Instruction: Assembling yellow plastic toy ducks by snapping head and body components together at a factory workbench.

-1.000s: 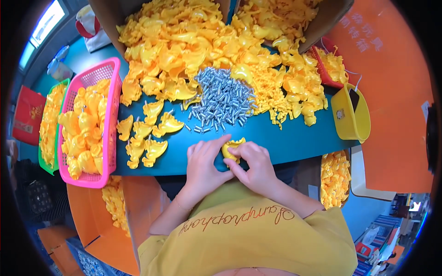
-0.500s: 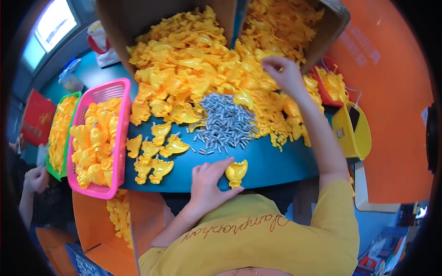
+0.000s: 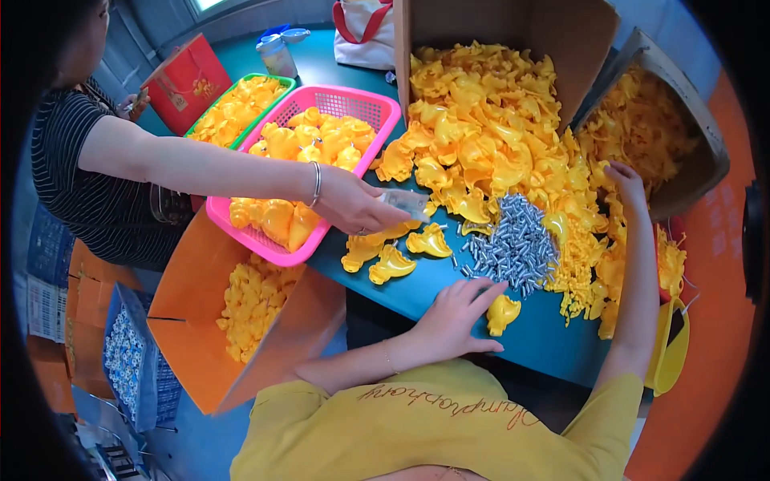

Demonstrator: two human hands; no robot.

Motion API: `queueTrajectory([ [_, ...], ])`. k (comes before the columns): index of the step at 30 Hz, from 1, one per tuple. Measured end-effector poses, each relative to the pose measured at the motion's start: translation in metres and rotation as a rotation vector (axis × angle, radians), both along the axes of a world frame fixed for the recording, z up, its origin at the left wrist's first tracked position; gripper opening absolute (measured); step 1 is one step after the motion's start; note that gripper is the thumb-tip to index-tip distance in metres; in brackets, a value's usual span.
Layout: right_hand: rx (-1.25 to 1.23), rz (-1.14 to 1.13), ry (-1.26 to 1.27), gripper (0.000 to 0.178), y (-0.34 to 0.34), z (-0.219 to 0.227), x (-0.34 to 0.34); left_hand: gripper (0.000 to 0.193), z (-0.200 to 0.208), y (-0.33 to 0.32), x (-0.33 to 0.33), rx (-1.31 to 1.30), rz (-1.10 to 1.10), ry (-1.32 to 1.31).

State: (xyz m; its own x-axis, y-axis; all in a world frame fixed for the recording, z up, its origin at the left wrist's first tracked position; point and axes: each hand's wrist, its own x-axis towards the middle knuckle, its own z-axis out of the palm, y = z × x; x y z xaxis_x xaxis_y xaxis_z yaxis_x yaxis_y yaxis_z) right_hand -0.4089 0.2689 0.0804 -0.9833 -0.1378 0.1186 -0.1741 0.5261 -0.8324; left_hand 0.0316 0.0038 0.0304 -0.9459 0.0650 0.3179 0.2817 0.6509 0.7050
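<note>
Left hand (image 3: 451, 322) open, thumb and fingers spread beside glossy yellow plastic shell (image 3: 504, 314) on near blue-green tabletop (image 3: 549, 341); contact unclear. Beyond: small silver metal cylinders (image 3: 517, 247). Far right, right hand (image 3: 628, 181) by heaped yellow plastic pieces (image 3: 489, 120), grip can't tell. Probably part-picking step; next move calls for singling one out.

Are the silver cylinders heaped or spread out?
Heaped: most silver cylinders crowd into one pile on the table, a few loose beside it.
</note>
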Motion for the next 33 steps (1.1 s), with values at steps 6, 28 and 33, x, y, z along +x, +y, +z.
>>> queueTrajectory([
  [6, -0.329, -0.038, -0.075, 0.034, 0.006, 0.037, 0.042, 0.032, 0.067, -0.064, 0.008, -0.083, 0.113, 0.168],
  [28, -0.489, 0.178, -0.092, 0.027, 0.045, 0.018, 0.256, 0.019, 0.176, -0.246, -0.127, -0.516, 0.379, 0.004],
  [33, -0.542, 0.15, -0.268, 0.034, 0.051, -0.029, 0.283, 0.022, 0.23, -0.36, -0.215, -0.601, 0.773, 0.162],
])
